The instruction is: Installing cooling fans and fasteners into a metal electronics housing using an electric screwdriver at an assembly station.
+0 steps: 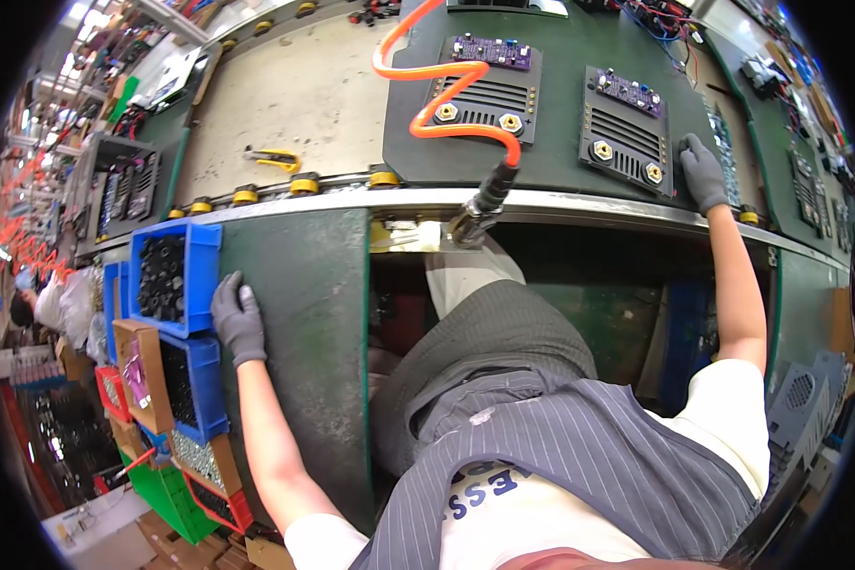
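My left hand (237,319), in a grey glove, lies with fingers stretched out on the green side table, against a blue bin (202,277) of small black parts. My right hand (703,175), gloved the same way, rests fingers out on the green work board (560,168), close beside the right-hand black panel (627,133). Whether it touches that panel I cannot tell. A purple circuit board (629,92) and two brass-coloured fittings sit on this panel. To its left lies a similar black panel (489,92). Neither hand shows anything held.
An orange coiled hose (446,68) hangs across the left panel, with a black tool (484,204) at its end by the metal rail (323,201). A yellow cutter (275,159) lies on the conveyor. Further parts bins, including a green bin (173,494), stand at the left.
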